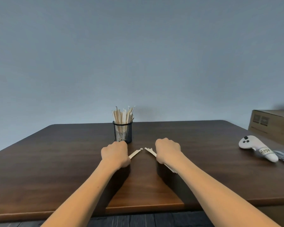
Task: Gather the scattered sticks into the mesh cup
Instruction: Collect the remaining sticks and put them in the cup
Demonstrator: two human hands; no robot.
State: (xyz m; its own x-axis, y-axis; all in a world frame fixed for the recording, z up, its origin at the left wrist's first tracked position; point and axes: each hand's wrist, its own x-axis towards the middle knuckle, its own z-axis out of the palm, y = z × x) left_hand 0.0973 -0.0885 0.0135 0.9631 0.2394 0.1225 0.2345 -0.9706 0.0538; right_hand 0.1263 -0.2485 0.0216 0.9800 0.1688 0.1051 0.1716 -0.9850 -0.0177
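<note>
Both of your fists are clamped on sticks low over the table (56,161): your left hand (115,154) grips a small bundle (135,153), your right hand (167,151) another bundle (150,151), tips angled toward each other. Just beyond stands the mesh cup (122,133), already crowded, so next you likely need to tip each bundle upright and find a gap

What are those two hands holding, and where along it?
Each fist grips wooden sticks mid-length: left hand holds sticks; right hand holds a bundle.
</note>
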